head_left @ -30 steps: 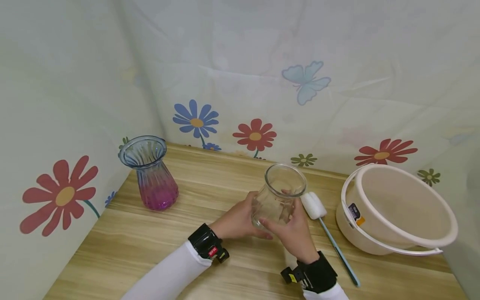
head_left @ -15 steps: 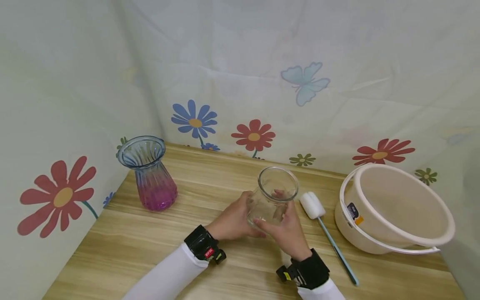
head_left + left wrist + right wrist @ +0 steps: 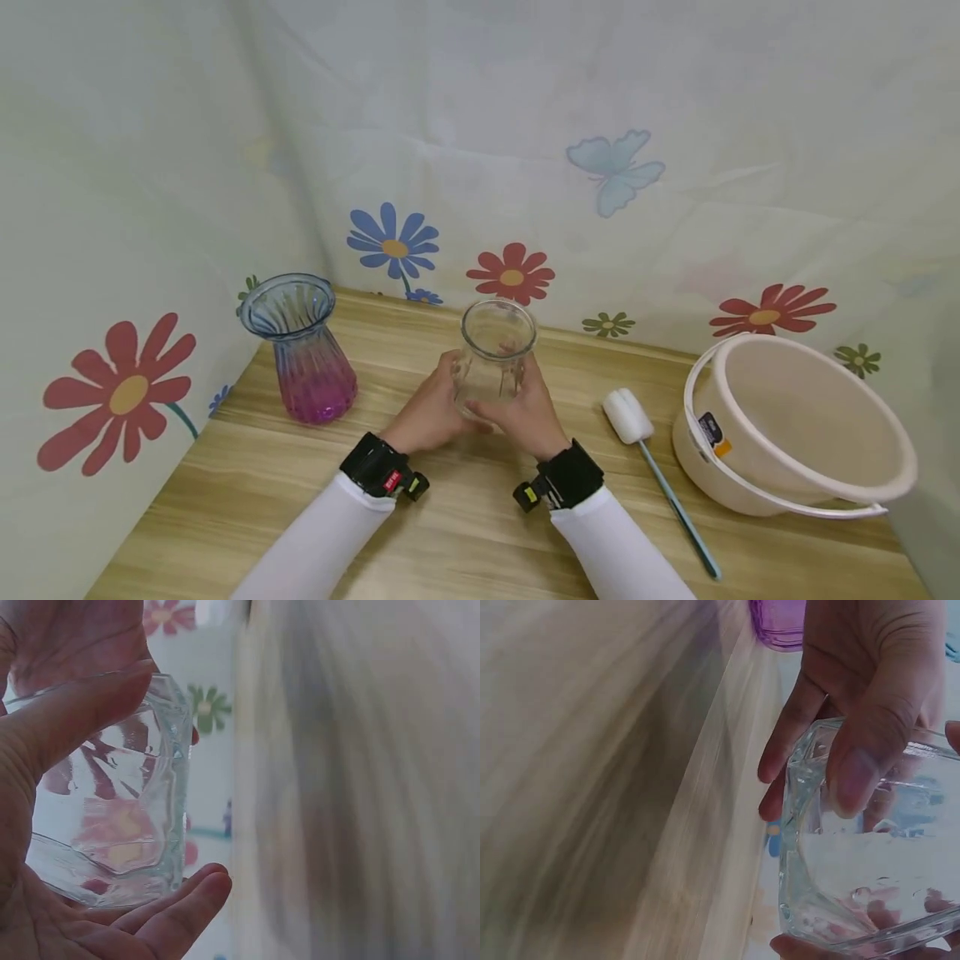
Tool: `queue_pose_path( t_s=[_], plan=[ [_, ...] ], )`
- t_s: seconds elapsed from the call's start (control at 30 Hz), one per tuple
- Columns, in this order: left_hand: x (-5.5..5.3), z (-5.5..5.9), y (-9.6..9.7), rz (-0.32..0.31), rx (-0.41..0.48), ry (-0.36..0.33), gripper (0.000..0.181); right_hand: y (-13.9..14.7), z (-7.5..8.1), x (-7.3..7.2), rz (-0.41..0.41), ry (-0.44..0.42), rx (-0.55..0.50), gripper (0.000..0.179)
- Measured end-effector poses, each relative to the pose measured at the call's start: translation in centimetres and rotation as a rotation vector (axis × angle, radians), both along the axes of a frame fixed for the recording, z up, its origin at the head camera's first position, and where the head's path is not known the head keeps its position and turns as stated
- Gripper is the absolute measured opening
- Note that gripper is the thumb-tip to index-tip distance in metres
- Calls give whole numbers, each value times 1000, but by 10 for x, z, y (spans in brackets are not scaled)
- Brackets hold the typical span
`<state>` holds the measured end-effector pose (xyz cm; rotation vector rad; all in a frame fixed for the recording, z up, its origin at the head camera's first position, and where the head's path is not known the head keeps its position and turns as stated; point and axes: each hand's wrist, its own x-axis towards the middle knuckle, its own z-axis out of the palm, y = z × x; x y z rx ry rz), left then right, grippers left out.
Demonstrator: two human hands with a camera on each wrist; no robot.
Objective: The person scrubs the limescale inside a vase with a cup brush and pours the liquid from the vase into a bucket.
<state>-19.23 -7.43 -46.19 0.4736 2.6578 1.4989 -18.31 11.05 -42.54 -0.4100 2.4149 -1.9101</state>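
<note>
A clear glass vase (image 3: 487, 375) with a round, wide rim is held between both hands near the middle of the table. My left hand (image 3: 429, 412) grips its left side, and my right hand (image 3: 531, 415) grips the right side. In the left wrist view, the left thumb (image 3: 82, 712) lies across the glass, with fingers beneath its thick base. The right wrist view shows the angular base of the vase (image 3: 855, 870) raised off the table. A ribbed vase (image 3: 303, 350), blue above and pink-purple below, stands upright at the left.
A wooden-look table (image 3: 450, 542) meets a flower-printed wall covering (image 3: 450, 125). Right of the hands lies a white sponge brush (image 3: 628, 417) with a blue handle. Beyond it stands a pale pink bucket (image 3: 727, 467), its handle hanging down the front.
Both hands have carried the clear vase leftward and slightly away, off from beside the brush to the table's middle. The coloured vase, brush and bucket have stayed put.
</note>
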Motion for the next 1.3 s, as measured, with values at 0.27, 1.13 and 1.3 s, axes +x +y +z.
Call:
queue_pose_path(
  t_s=[0.27,1.13,1.3],
  plan=[
    [-16,3,-29,110,-24,-5,122,-39,-6,-35,29,-27,23,100],
    [-29,-8,-58,502,86,66,104,-119,-31,-91,52,-5,62,96],
    [-31,-6,-61,520,89,68,104,-124,-32,-97,71,9,56,95]
  ],
)
